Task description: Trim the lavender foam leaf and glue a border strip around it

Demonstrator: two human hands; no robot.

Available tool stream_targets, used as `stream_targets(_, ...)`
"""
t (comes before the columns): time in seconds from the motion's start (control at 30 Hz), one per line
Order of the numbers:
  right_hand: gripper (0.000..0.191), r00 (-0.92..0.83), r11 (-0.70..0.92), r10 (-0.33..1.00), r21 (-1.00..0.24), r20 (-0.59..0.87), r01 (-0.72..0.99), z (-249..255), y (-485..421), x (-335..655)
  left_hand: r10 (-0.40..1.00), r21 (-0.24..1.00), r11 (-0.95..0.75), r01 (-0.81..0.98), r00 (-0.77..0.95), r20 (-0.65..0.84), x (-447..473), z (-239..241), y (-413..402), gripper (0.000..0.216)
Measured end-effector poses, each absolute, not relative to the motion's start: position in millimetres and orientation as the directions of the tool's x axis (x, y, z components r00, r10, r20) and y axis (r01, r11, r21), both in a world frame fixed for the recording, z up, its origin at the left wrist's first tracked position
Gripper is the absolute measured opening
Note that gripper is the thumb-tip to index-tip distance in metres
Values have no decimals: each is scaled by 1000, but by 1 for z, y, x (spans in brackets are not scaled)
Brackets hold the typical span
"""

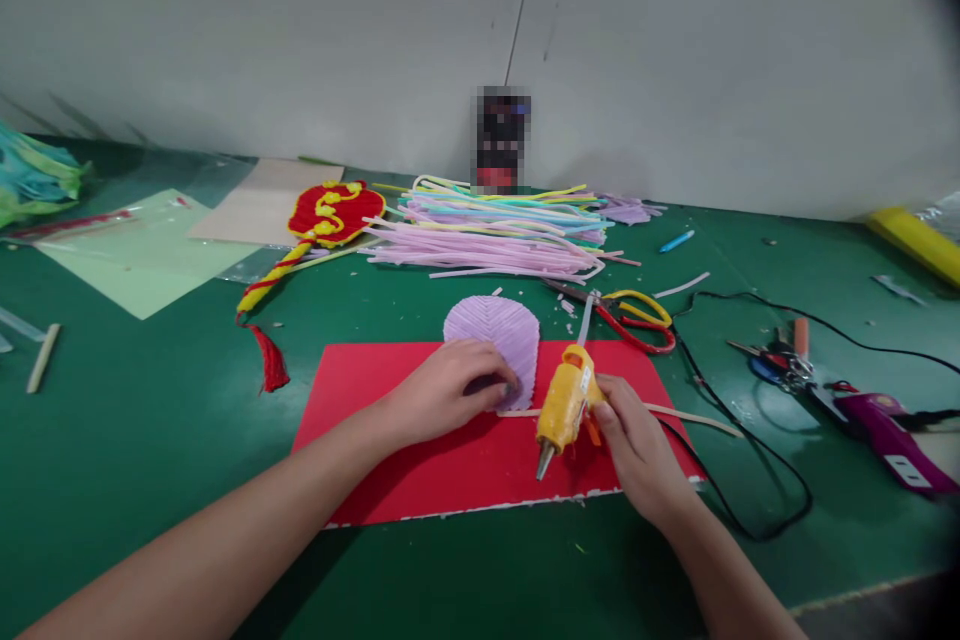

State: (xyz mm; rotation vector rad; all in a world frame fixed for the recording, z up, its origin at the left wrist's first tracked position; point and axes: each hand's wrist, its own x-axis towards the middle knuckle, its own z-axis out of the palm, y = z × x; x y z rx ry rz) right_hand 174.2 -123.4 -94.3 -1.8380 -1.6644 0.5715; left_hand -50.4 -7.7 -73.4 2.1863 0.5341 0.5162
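1. Green tabletop (150, 460) meets a grey wall (300, 40); a red sheet (352, 420) lies on it.
2. Lilac pipe-cleaner panel (491, 320): on the sheet, rounded end past its far edge. Probably light, soft, easily crushed; best held by the rim.
3. Yellow glue gun (566, 405): likely rigid, perhaps hot at the nozzle; take the handle.
4. Left hand (454, 382): curled over the panel's near part; cannot tell whether it pinches.
5. Right hand (634, 430): wrapped around the gun's handle, nozzle tilted down.

I count one yellow plastic glue gun (564, 402), one ribbed lilac oval (495, 322) and one red rectangular sheet (442, 480). My feed shows one pair of red-and-yellow-handled scissors (628, 324).
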Motion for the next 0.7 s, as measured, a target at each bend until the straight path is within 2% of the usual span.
stream_targets(0.47, 40, 140, -46, 986, -646, 95, 762, -91, -125, 173, 551, 789, -583, 195, 808, 208, -51, -75, -8, 14)
stream_targets(0.57, 44, 219, -96, 968, -631, 120, 770, -84, -124, 168, 711, 759, -569, 317, 652, 261, -53, -75, -8, 14)
stream_targets(0.7, 43, 301, -159, 946, -639, 119, 752, -73, -119, 154, 914, 680, -404, 612, 242, 325, -57, -78, -4, 18)
